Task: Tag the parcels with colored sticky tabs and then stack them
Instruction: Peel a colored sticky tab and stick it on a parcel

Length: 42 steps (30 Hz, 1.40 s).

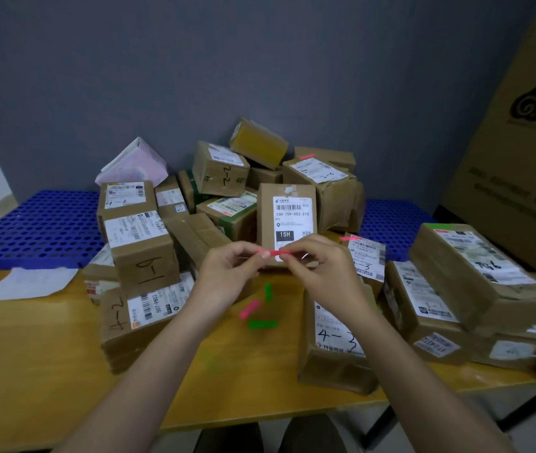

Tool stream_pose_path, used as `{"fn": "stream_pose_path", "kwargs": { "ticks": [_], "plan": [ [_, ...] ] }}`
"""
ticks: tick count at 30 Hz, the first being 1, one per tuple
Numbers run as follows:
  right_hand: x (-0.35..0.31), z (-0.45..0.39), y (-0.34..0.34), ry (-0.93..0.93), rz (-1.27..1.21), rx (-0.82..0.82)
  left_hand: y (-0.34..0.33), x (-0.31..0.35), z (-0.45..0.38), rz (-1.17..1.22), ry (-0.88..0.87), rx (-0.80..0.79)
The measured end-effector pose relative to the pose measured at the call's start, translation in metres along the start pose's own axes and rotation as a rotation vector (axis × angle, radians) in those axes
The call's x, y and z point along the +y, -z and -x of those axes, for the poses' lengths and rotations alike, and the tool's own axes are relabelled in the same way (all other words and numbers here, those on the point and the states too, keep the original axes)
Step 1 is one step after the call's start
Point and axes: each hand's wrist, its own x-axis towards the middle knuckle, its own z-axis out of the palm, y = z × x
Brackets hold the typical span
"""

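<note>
Brown parcels (142, 246), pink tab (275, 252), green tabs (262, 324), blue perforated pallet (38, 223).

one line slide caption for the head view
Both hands pinch a pink sticky tab above a table piled with parcels.

A plain grey-blue wall (260, 60) fills the view beyond the grip. Beneath the grip lies a yellow wooden tabletop (31, 338), its near edge just below. Farther back, level with the grip on both sides, stretches a blue perforated plastic pallet (31, 223). Far right, a tall brown cardboard carton (521, 174) with a dark swirl logo leans upright. Light is even and soft.
</note>
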Motion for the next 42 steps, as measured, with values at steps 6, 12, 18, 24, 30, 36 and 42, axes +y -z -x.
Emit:
{"fn": "stream_pose_path", "kwargs": {
  "ticks": [6,12,18,24,30,36,42],
  "plan": [
    [-0.011,-0.003,0.007,-0.331,-0.400,-0.040,-0.002,0.008,-0.014,-0.045,-0.029,-0.004],
    [-0.016,-0.010,0.008,-0.579,-0.730,0.090,-0.003,0.014,-0.012,0.214,0.061,-0.114],
    [-0.005,-0.008,0.003,-0.233,-0.225,0.097,-0.003,0.015,-0.014,0.183,0.061,-0.066],
    [0.004,-0.007,-0.006,0.283,0.328,0.175,-0.007,0.017,-0.017,0.314,0.216,-0.122],
    [0.004,-0.004,-0.006,0.372,0.492,0.161,-0.008,0.019,-0.017,0.355,0.250,-0.100],
    [0.000,-0.009,-0.006,0.417,0.567,0.194,-0.010,0.020,-0.017,0.399,0.275,-0.060],
    [-0.003,-0.012,-0.003,0.308,0.341,0.166,-0.009,0.020,-0.020,0.435,0.309,-0.069]
  ]
}}
